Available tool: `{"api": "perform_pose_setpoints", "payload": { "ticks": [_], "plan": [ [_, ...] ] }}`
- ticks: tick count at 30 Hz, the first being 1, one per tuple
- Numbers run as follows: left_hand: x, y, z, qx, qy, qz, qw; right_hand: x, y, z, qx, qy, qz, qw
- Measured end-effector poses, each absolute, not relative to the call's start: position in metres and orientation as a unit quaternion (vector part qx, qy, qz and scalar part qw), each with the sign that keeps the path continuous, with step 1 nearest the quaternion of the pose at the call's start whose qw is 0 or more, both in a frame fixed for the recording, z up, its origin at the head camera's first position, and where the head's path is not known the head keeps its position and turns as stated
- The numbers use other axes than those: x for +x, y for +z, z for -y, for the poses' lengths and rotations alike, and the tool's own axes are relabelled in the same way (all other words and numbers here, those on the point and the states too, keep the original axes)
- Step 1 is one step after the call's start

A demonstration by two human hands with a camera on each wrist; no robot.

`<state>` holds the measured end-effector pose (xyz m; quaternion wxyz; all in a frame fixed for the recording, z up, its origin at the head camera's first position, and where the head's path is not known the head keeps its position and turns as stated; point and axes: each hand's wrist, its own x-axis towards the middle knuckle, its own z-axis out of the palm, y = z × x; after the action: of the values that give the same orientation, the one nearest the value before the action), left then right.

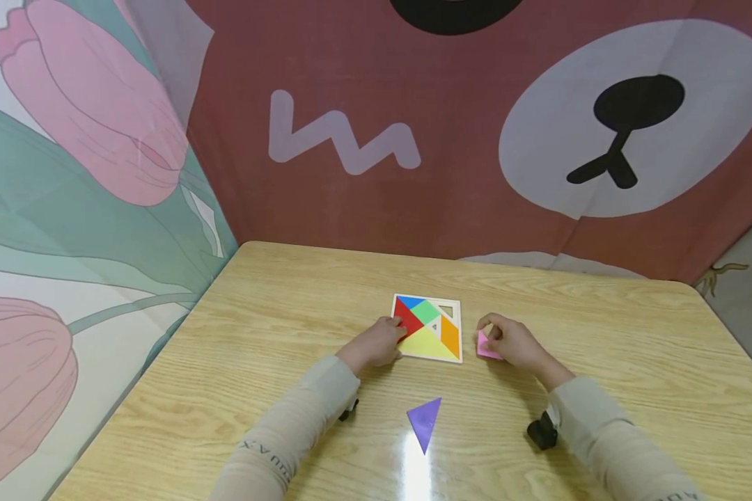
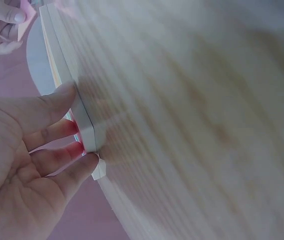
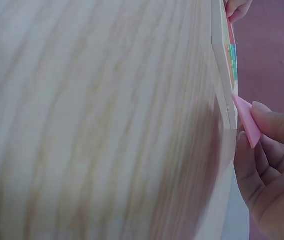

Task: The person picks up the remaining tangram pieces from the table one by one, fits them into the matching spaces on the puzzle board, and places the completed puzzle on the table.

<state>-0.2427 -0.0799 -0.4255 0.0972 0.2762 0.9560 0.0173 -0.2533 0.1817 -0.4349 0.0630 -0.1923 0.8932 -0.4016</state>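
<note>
Tangram tray (image 1: 457,309) flat on the bench (image 1: 288,306); blue piece (image 1: 411,302), green piece (image 1: 425,312), red piece (image 1: 409,316), yellow piece (image 1: 427,346) and orange piece (image 1: 450,337) seated. Left hand (image 1: 376,343): fingers and thumb clamped at tray's left edge, some touching red. Right hand (image 1: 514,342), just beside tray's right side: fingers and thumb pinch pink piece (image 1: 485,346), partly covered, perhaps triangular. Purple triangle (image 1: 424,423) lies nearer the person, apart from tray. Red-brown backdrop (image 1: 363,209) behind bench.

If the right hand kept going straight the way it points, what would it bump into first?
Probably the board, at its right edge. How high the right hand sits is unclear, so it might pass over.
</note>
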Motion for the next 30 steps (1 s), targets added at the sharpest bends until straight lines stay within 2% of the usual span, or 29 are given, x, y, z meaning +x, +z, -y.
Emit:
{"api": "perform_pose_setpoints", "payload": {
  "ticks": [8, 30],
  "plan": [
    [-0.242, -0.426, 0.08, 0.281, 0.02, -0.955, 0.092, -0.253, -0.438, -0.177, -0.179, -0.422, -0.888, 0.045],
    [-0.243, -0.429, 0.08, 0.277, 0.023, -0.956, 0.095, -0.255, -0.44, -0.149, -0.103, -0.479, -0.87, 0.063]
  ]
}}
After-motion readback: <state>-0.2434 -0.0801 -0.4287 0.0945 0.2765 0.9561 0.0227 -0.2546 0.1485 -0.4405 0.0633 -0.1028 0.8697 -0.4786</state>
